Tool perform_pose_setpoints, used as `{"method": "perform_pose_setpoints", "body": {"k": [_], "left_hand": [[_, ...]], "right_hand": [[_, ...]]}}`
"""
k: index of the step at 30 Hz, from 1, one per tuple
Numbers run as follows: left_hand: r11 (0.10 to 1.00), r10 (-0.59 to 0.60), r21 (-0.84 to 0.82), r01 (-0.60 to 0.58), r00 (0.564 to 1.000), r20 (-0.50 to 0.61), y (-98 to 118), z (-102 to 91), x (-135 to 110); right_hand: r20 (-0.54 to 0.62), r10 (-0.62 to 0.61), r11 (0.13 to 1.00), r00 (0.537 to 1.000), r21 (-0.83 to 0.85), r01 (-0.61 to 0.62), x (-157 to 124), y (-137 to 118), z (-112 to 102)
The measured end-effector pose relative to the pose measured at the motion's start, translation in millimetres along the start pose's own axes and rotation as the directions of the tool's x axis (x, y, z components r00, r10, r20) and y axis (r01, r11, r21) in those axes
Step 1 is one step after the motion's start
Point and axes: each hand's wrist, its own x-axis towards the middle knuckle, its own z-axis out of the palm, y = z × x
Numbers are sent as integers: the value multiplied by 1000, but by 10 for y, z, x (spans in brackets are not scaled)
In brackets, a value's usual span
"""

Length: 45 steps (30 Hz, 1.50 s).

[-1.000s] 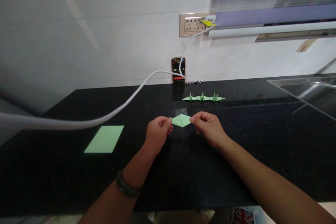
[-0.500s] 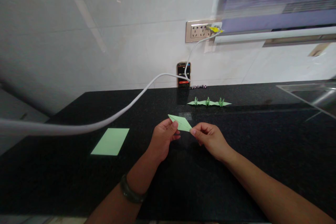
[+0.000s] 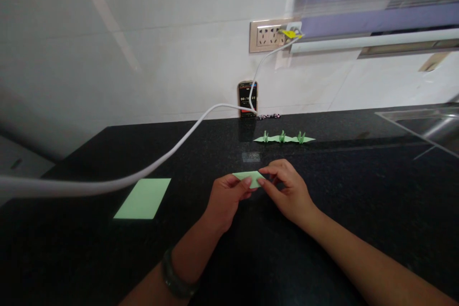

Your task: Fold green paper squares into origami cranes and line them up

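Observation:
A small folded piece of green origami paper [image 3: 254, 178] is held over the dark counter between both hands. My left hand [image 3: 228, 196] pinches its left part, thumb on top and fingers beneath. At its right end, my right hand [image 3: 287, 189] grips the tip between thumb and forefinger. Beyond the hands, a row of three green paper cranes [image 3: 282, 137] stands joined along a strip. A flat green sheet [image 3: 144, 199] lies on the counter to the left of my left hand.
A phone [image 3: 247, 98] showing a timer leans on the wall, a beaded string [image 3: 269, 116] beside it. A white cable [image 3: 186, 138] sweeps from the socket [image 3: 267, 36] across the left foreground. At the right is a metal sink [image 3: 423, 117].
The folded paper has turned and now shows a shorter, flatter shape. My right hand has shifted its hold on the right end. The view has moved slightly.

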Motion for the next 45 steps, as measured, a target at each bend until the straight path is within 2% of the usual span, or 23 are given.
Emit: {"method": "perform_pose_setpoints", "body": {"k": [7, 12, 17, 25, 34, 41, 45], "left_hand": [[998, 20, 55, -19, 1000, -16, -33, 24, 1], [994, 55, 92, -52, 998, -40, -13, 57, -25], [994, 47, 106, -39, 996, -76, 8, 78, -38], [980, 94, 178, -85, 995, -41, -47, 62, -32], [965, 115, 237, -113, 993, 9, -47, 32, -17], [954, 132, 268, -134, 991, 25, -52, 40, -20], [942, 157, 291, -164, 986, 48, -70, 19, -12]], "right_hand": [[21, -60, 996, 998, -61, 61, -16, -6, 11], [-33, 40, 999, 999, -16, -40, -31, 1, 51], [-22, 75, 997, 997, -5, -75, -34, -5, 56], [28, 83, 995, 996, 49, -84, -39, -32, 45], [122, 195, 972, 973, 109, -208, -15, -19, 42], [121, 156, 983, 980, 80, -166, -20, -44, 35], [126, 265, 948, 956, 149, -283, -40, -6, 79]]}}
